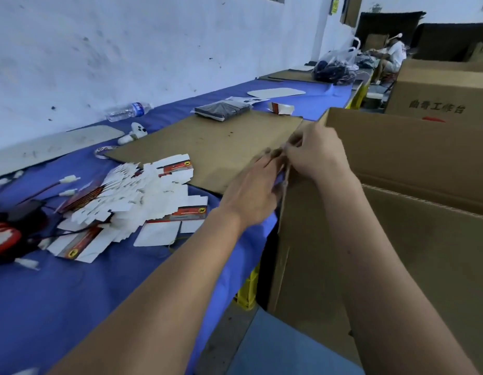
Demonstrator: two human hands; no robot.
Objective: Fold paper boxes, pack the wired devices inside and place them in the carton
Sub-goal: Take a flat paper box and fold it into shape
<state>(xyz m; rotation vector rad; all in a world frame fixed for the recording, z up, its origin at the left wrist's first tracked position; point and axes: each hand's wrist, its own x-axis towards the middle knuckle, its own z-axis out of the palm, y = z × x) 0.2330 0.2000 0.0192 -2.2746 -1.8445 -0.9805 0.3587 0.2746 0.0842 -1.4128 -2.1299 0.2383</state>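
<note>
A big open brown carton stands on the floor against the table's right edge. My right hand pinches the top edge of the carton flap at its near-left corner. My left hand, blurred by motion, meets it from the table side, fingertips on the same flap edge. A loose heap of flat white-and-red paper boxes lies on the blue table cover. At the far left edge lie the wired devices, red and black, with white plugs on dark cables.
A brown cardboard sheet covers the middle of the table, with a black packet and a small folded box behind it. A water bottle and white controller lie by the wall. A printed carton stands behind; a person sits far back.
</note>
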